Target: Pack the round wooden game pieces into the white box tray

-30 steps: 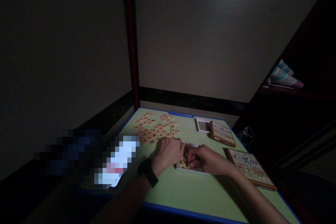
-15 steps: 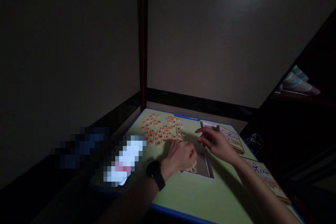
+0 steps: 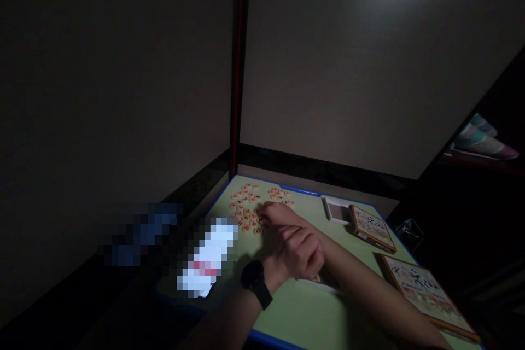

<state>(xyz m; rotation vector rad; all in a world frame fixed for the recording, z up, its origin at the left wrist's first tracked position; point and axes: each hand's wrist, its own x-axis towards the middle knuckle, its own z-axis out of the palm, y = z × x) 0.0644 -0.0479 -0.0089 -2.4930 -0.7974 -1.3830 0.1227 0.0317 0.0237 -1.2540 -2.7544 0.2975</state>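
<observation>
Several round wooden game pieces (image 3: 246, 209) with red and black marks lie spread on the far left of the green table (image 3: 303, 317). My right hand (image 3: 274, 213) reaches across to their right edge, fingertips down among them; the dim light hides whether it grips one. My left hand (image 3: 298, 254), with a black watch (image 3: 256, 283) on its wrist, is curled in a loose fist over the near white tray (image 3: 326, 283). What that hand holds, if anything, is hidden. My right forearm crosses behind the left hand.
A second small white tray (image 3: 336, 210) sits at the far side, with a printed box lid (image 3: 371, 228) next to it. A larger printed lid (image 3: 426, 287) lies at the right edge. A blurred-out patch covers the table's left corner. Walls stand close behind.
My right hand has swung left from the far tray to the spread pieces, crossing behind my left hand. The left hand stays curled over the near tray. The view has shifted left.
</observation>
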